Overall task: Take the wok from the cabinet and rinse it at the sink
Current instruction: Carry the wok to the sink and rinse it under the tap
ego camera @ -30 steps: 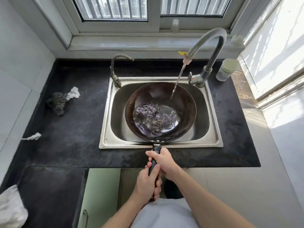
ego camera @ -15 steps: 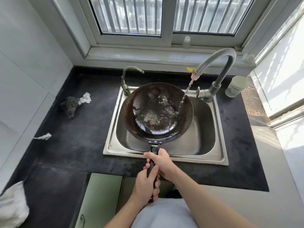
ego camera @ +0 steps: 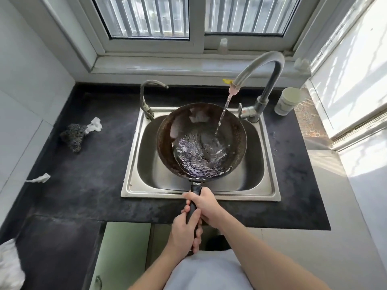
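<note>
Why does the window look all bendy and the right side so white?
Head view: the wide lens curves the window frame near the edges; strong sunlight washes out the right wall; glints sparkle on the water in the wok.

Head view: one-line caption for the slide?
Both hands, left hand and right hand, grip the wok handle over the sink as faucet water swirls inside.
</note>
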{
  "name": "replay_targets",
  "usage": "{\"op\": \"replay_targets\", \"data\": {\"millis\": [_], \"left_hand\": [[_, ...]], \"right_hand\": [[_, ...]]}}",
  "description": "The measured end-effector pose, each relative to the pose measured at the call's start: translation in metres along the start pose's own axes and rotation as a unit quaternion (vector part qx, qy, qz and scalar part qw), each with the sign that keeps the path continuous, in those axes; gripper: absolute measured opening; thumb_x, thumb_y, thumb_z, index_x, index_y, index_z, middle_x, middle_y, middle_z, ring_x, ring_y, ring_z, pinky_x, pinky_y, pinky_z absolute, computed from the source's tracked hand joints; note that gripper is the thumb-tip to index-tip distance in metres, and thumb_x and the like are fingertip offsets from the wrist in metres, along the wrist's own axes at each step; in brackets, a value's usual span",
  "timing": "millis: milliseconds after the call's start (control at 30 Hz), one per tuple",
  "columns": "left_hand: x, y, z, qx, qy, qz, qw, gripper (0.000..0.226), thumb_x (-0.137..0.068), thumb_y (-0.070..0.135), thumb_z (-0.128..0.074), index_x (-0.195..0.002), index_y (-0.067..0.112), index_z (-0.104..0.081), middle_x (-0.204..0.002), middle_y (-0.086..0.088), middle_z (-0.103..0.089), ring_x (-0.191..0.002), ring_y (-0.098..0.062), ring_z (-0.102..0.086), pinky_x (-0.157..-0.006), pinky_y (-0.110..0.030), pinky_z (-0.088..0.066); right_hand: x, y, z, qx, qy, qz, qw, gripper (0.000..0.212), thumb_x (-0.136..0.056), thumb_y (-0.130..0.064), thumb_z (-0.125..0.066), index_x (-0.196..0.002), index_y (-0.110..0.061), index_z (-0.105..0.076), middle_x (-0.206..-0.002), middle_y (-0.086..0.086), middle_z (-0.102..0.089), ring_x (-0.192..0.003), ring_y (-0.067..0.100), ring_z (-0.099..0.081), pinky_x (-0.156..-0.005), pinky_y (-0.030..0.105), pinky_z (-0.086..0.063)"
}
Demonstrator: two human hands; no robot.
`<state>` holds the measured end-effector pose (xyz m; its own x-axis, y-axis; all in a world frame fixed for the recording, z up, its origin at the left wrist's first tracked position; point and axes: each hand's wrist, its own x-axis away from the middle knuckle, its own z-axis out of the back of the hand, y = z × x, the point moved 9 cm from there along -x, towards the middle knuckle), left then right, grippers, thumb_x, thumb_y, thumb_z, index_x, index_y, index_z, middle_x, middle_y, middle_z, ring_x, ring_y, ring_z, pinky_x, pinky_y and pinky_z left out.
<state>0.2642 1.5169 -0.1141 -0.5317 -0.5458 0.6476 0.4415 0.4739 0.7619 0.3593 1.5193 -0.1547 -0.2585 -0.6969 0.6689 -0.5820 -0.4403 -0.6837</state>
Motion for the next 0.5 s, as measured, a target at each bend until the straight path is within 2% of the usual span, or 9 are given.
{"op": "replay_targets", "data": {"millis": [67, 133, 200, 267, 367, 500], "left_hand": [[-0.003, 0.005, 0.002, -0.001, 0.01, -0.008, 1.0, 0.035, -0.1, 0.029, -0.048, -0.078, 0.002, -0.051, -0.051, -0.008, -0.047, -0.033, -0.017, -0.038, -0.033, -0.025, -0.032], [-0.003, 0.008, 0.006, -0.005, 0.019, -0.01, 1.0, 0.034, -0.1, 0.028, -0.048, -0.079, 0.002, -0.051, -0.051, -0.008, -0.047, -0.034, -0.017, -0.037, -0.033, -0.025, -0.032], [-0.002, 0.008, 0.011, -0.014, 0.028, -0.016, 0.999, 0.033, -0.1, 0.028, -0.049, -0.078, 0.003, -0.052, -0.051, -0.008, -0.047, -0.035, -0.017, -0.037, -0.034, -0.026, -0.031], [0.002, 0.006, 0.016, -0.018, 0.033, -0.021, 0.999, 0.033, -0.099, 0.028, -0.05, -0.077, 0.004, -0.053, -0.052, -0.008, -0.047, -0.036, -0.017, -0.037, -0.035, -0.026, -0.031], [0.006, -0.003, 0.021, -0.023, 0.032, -0.018, 0.999, 0.033, -0.099, 0.028, -0.05, -0.077, 0.004, -0.053, -0.052, -0.008, -0.047, -0.036, -0.017, -0.038, -0.036, -0.025, -0.031], [0.011, -0.013, 0.019, -0.039, 0.015, -0.015, 0.999, 0.034, -0.1, 0.03, -0.048, -0.079, 0.004, -0.056, -0.053, -0.007, -0.049, -0.038, -0.017, -0.041, -0.038, -0.027, -0.034]], "right_hand": [[-0.004, -0.005, -0.003, -0.013, -0.003, -0.005, 1.0, 0.017, -0.09, -0.006, -0.068, -0.085, -0.005, -0.051, -0.058, 0.007, -0.055, -0.048, 0.019, -0.059, -0.078, 0.051, -0.052], [-0.006, -0.008, -0.008, -0.021, -0.01, -0.011, 1.0, 0.018, -0.091, -0.006, -0.067, -0.094, -0.005, -0.049, -0.061, 0.007, -0.055, -0.049, 0.018, -0.059, -0.078, 0.051, -0.054], [-0.007, -0.007, -0.015, -0.009, -0.022, -0.012, 1.0, 0.017, -0.091, -0.006, -0.067, -0.082, -0.004, -0.053, -0.06, 0.009, -0.056, -0.048, 0.019, -0.06, -0.086, 0.057, -0.053], [-0.006, -0.003, -0.02, -0.001, -0.021, -0.011, 1.0, 0.025, -0.091, -0.006, -0.066, -0.069, -0.005, -0.054, -0.059, 0.012, -0.054, -0.047, 0.019, -0.059, -0.089, 0.059, -0.052], [-0.002, 0.007, -0.023, 0.005, -0.022, -0.007, 1.0, 0.028, -0.092, -0.007, -0.065, -0.066, -0.006, -0.055, -0.06, 0.012, -0.054, -0.048, 0.019, -0.059, -0.086, 0.056, -0.054], [0.004, 0.018, -0.019, 0.007, -0.017, -0.009, 1.0, 0.029, -0.092, -0.009, -0.066, -0.064, -0.009, -0.059, -0.059, 0.011, -0.058, -0.05, 0.019, -0.062, -0.09, 0.063, -0.051]]}}
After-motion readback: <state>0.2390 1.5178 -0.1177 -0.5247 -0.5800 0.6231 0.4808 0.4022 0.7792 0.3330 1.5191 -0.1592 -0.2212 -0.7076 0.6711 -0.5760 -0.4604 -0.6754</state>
